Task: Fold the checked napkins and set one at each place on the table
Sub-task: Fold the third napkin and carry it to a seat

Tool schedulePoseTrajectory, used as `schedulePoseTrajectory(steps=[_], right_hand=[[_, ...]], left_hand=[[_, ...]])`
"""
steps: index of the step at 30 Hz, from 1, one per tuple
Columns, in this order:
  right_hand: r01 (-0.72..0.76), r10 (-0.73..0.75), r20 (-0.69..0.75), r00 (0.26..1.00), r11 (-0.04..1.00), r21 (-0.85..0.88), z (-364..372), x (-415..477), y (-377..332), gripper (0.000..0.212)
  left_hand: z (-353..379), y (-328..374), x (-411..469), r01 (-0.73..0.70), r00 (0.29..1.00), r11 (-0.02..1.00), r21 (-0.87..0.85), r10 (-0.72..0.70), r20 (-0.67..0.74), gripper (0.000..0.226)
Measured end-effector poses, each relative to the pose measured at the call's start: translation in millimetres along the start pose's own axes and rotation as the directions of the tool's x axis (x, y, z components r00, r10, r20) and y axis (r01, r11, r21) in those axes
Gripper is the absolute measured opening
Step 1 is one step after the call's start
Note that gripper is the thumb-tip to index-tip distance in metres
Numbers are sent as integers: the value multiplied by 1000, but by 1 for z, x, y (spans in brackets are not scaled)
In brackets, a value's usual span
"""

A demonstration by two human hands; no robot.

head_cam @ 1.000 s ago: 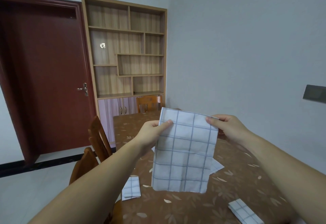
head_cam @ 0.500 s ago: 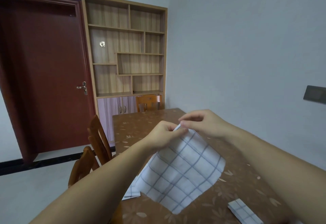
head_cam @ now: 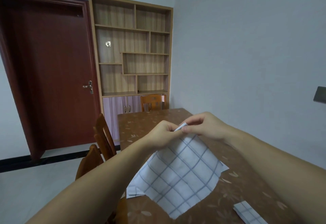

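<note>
Left hand (head_cam: 163, 133): is being kept closed, thumb and fingertips pinched onto the top corner of the checked napkin (head_cam: 178, 176); the remaining fingers are curled in toward the palm.
Right hand (head_cam: 204, 126): is also being kept closed, its thumb and forefinger pinching the same top corner from the other side; the two hands are touching at the pinch.
Checked napkin: is being held up in the air by that one corner, hanging down diamond-wise above the surface (head_cam: 176, 116); a small tip of cloth is sticking out between the fingers of both hands. Whether its lowest corner is touching the surface cannot be told.
Folded napkin, left edge (head_cam: 134, 191): is lying flat on the surface near its left edge, partly hidden behind the hanging cloth.
Folded napkin, near right (head_cam: 247, 212): is lying flat on the surface at the lower right, partly covered by the right forearm.
White cloth edge (head_cam: 224, 166): is showing just behind the right side of the hanging napkin; what it belongs to cannot be told.
Chairs: two wooden chairs (head_cam: 101, 141) are being seen at the left side of the surface, and one (head_cam: 153, 102) at its far end.
</note>
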State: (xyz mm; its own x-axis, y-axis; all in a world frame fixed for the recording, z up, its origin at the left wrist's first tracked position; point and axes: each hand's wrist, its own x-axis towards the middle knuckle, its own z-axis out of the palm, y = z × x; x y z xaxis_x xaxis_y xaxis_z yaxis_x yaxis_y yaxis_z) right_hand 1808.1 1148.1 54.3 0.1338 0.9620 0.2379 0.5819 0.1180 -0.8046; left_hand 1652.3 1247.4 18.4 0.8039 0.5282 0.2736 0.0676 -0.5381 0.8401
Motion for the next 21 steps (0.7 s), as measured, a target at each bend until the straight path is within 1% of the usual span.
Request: schedulePoseTrajectory(steps=[2,4,8,10,13,14,15,16,18,20,21], right_hand=[[11,-8,-63,998,999,47,-1,4,1,21],[10,-2,-124,992,998,65,-5,6,0,22],[18,14,-318,948,995,97,-24,8,3,8],[8,32,-380,924,995,104,-36,6,7,10],[15,17,-381,924,997,82,-43,3,9,9],[22,5,-363,932,997,71,-42,2,9,7],[26,-4,-338,941,998,59,-40,3,8,5],[25,-11,-315,949,999,41,-39,3,7,4],[23,-16,-293,956,1000,20,-38,3,5,5],[-11,16,-317,948,1000,17,-43,0,5,16],[-55,68,-327,943,997,51,-47,-3,6,26]], left_hand=[[-3,0,-1,5,1000,1000,1,-5,15,57],[-6,0,-2,39,999,999,3,-39,24,59],[-14,-5,-6,127,991,990,55,-129,31,41],[-24,-12,-10,189,974,975,119,-201,100,40],[-31,-19,-14,260,913,939,225,-315,261,49],[-29,-17,-15,259,901,941,219,-317,297,50],[-24,-14,-14,246,904,952,181,-293,310,48],[-19,-10,-14,224,922,965,134,-254,292,45],[-10,-1,-11,162,962,985,61,-171,211,39],[-7,2,-8,138,980,990,-4,-136,143,35],[-8,1,-7,143,984,989,-45,-137,110,33]])
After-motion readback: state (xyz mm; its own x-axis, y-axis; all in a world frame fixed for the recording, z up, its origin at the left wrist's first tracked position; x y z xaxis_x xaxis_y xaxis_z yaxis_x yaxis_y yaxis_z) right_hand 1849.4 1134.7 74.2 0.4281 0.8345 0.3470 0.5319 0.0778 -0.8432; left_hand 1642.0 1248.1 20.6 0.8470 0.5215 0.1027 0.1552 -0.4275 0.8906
